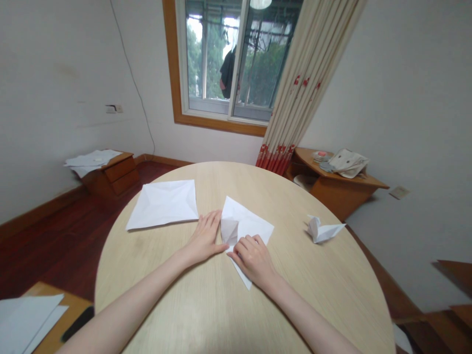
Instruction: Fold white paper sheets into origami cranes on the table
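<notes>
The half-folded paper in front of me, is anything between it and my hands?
Nothing visible: the left hand lies flat at the left edge of the half-folded paper, the right hand on its lower part. The flat sheet to the left and the folded figure to the right lie apart.

Hands (pixel 228 246) on paper (pixel 250 223) (part-folded)

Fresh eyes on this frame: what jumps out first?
Both hands meet mid-way across the round wooden table: the left hand lies flat at the edge of a part-folded white sheet, and the right hand rests on it with fingers curled. A creased open sheet lies to the left, and a small folded paper figure sits apart near the table's right edge.
</notes>
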`<state>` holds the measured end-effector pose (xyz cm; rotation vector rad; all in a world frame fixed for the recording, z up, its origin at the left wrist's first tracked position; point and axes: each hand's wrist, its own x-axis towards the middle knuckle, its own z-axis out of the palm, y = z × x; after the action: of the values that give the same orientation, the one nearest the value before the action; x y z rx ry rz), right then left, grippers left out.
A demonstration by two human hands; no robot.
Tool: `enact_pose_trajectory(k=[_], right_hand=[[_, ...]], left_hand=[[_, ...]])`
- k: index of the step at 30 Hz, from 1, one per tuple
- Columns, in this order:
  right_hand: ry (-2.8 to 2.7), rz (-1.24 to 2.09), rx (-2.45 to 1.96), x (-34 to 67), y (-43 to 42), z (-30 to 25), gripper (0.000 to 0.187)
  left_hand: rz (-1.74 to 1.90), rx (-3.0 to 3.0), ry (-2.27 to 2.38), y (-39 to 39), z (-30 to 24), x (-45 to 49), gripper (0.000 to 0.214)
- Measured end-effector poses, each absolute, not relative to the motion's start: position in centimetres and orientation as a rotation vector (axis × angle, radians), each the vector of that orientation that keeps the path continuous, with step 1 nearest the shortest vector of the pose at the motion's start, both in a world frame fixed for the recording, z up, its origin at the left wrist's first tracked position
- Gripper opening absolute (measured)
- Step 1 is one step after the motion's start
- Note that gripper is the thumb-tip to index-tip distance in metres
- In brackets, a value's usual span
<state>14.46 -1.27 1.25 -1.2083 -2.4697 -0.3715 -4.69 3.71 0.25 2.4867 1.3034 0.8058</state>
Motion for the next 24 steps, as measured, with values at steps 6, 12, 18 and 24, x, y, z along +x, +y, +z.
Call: enact_pose_trajectory(k=[6,12,18,24], right_hand=[[-2.516,-0.216,-1.150,14.8,-0.7,1.3,0.019],[-2.551,0.069,-1.141,15.2,-1.0,1.9,0.017],[-2.519,0.297,-1.185,15.7,-1.5,2.0,0.019],[-2.457,0.449,-1.199,16.2,-1.5,1.8,0.023]], left_hand=[[0.764,2.519,1.320,3.7,0.3,-4.7,0.093],[0.793,2.542,1.302,3.7,0.1,-4.8,0.091],[0.797,2.545,1.298,3.7,0.1,-4.8,0.091],[0.784,2.548,1.297,3.6,0.1,-4.9,0.091]])
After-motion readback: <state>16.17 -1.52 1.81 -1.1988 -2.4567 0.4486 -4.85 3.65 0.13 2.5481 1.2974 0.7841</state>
